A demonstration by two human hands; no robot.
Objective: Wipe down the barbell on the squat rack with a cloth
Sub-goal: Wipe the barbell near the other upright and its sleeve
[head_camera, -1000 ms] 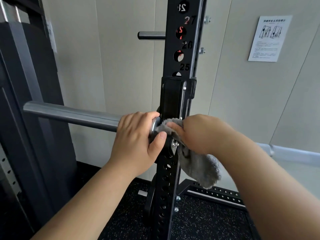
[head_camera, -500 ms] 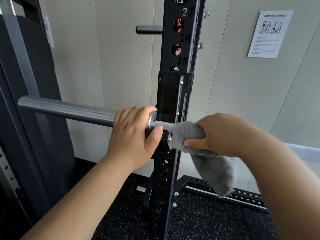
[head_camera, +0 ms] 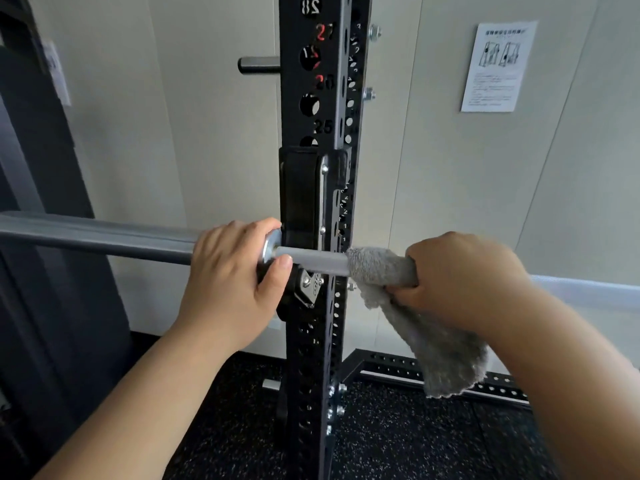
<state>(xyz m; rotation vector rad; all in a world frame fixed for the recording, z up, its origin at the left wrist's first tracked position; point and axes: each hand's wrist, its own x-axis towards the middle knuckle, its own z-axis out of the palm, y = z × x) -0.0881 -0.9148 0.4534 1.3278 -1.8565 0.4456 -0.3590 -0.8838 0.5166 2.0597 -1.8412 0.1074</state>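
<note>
Barbell (head_camera: 104,237) in the head view, lying level across the squat rack (head_camera: 311,98) and passing through the black hook (head_camera: 300,199) on the numbered upright. Left hand (head_camera: 235,271) is wrapped round the bar right at the shiny collar (head_camera: 269,245), grip clamped on it, thumb underneath, just left of the upright. Right hand (head_camera: 460,275) sits on the far side of the upright, grip closed round the grey cloth (head_camera: 433,344), which is bunched around the thinner shaft. A bare stretch of shaft shows between collar and cloth. The cloth's loose end hangs down below the fist. Behind, a short peg (head_camera: 258,65) juts from the upright higher up, a printed sheet (head_camera: 498,65) is stuck on the pale wall, and speckled black floor (head_camera: 398,438) lies below.
</note>
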